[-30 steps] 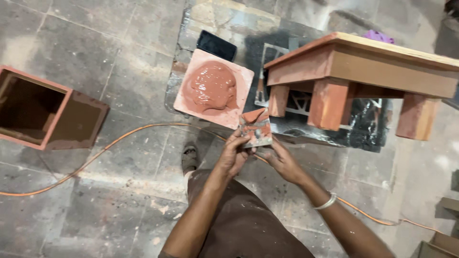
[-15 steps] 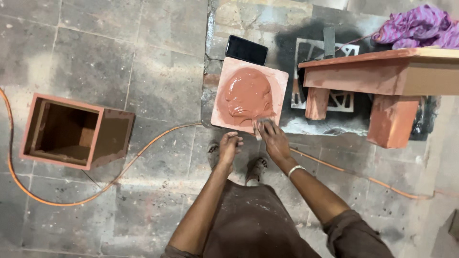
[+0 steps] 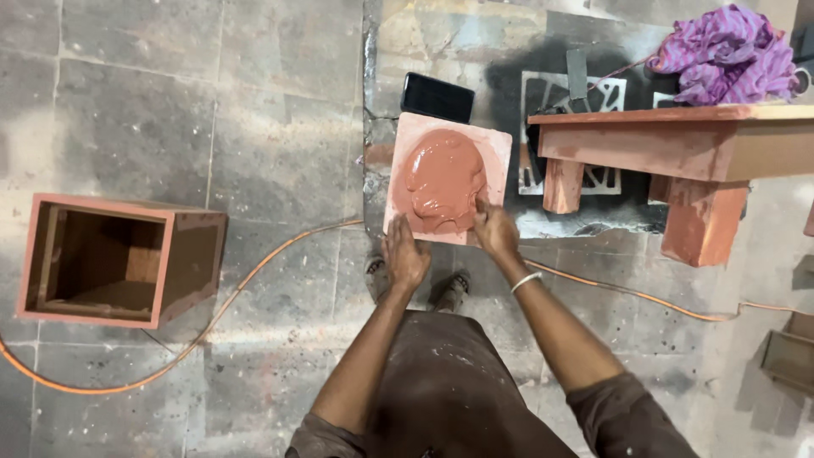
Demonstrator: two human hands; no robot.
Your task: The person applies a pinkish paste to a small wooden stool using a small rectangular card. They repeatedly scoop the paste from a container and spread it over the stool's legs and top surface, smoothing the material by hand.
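Grey stone floor (image 3: 170, 102) of worn slabs with dark joints fills the frame. An orange cable (image 3: 254, 271) curves across it from lower left to right edge. At left lies an open wooden box (image 3: 110, 259) on its side. At upper right stands a reddish bench (image 3: 678, 144) with 2 legs showing, purple cloth (image 3: 729, 55) on it. Light is soft, perhaps daylight.
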